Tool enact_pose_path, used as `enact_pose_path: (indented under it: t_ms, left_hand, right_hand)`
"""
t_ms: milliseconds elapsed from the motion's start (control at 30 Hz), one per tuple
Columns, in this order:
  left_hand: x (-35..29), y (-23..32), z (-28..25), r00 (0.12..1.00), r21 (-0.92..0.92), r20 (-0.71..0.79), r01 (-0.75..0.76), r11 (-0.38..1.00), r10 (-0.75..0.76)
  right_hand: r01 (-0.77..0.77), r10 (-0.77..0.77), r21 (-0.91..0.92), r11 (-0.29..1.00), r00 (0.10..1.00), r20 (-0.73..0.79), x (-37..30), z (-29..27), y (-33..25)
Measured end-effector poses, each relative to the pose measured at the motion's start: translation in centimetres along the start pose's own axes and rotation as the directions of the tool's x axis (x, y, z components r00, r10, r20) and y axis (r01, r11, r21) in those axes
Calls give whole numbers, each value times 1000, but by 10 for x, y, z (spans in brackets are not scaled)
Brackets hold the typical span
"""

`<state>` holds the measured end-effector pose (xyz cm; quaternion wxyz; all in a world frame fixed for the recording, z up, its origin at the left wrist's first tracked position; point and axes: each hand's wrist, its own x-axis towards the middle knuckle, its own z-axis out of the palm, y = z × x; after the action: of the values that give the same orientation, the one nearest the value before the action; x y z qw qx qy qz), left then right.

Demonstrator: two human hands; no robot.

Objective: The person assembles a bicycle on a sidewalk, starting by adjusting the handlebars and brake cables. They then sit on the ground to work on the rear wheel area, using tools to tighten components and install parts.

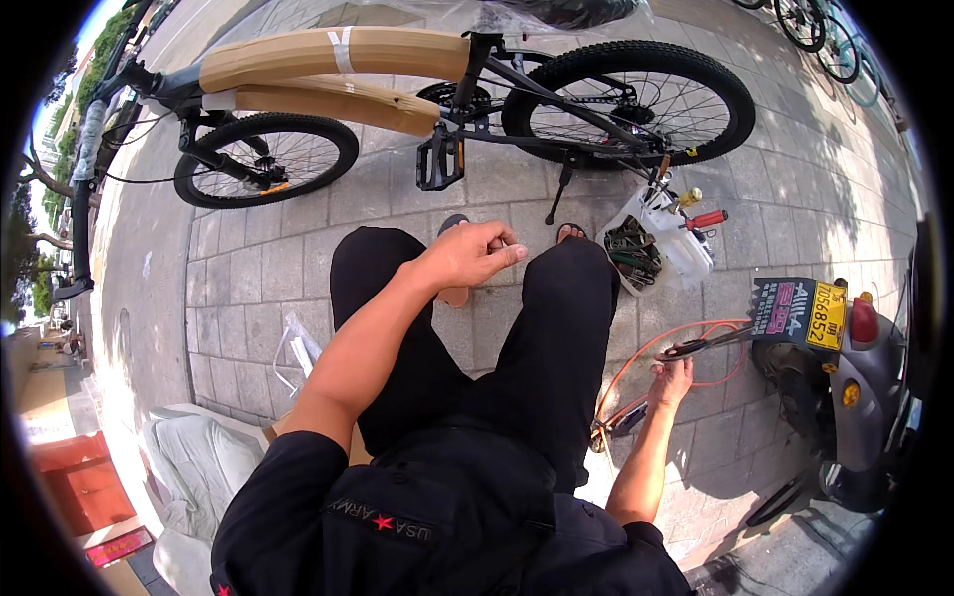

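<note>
Over the gap between my knees, my left hand (475, 256) is closed, thumb and fingertips pressed together; whatever they pinch is too small to make out. Low on the right, my right hand (673, 383) has its fingers closed at the rounded end of a dark, slender bar (708, 344), whose kind I cannot tell. An orange hose (634, 360) loops beside that hand. In front of me stands a bicycle (467, 109), its frame tubes wrapped in brown cardboard (288, 60). A black pedal (439, 163) hangs nearest my left hand.
By my right knee sits a white tool container (686, 256) with pliers and a red-handled screwdriver (706, 220). The bicycle's kickstand (560, 191) rests on the paving. A parked scooter (855, 377) stands at the right. Grey padded material (199, 462) lies at the lower left.
</note>
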<state>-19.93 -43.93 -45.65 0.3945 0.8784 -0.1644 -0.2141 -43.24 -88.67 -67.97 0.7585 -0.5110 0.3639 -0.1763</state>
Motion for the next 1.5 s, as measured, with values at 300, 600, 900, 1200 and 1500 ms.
enact_pose_path:
  t_ms: [300,600,900,1200,1500]
  left_hand:
    - [-21,-4,-4,1000,11,-1,16,1000,-16]
    - [-27,-19,-10,998,58,5,68,996,-68]
    - [-22,-59,-8,985,-16,26,170,985,-169]
    - [-20,-65,-1,975,92,42,216,972,-220]
    - [-9,-62,5,971,78,17,236,969,-238]
  right_hand:
    - [-86,111,-216,973,988,108,-39,41,-38]
    - [-424,555,-545,724,827,94,26,122,14]
    - [177,-73,-881,439,984,162,48,128,5]
    - [341,492,-940,18,815,305,-67,105,187]
    - [217,641,-966,140,724,256,-71,106,147]
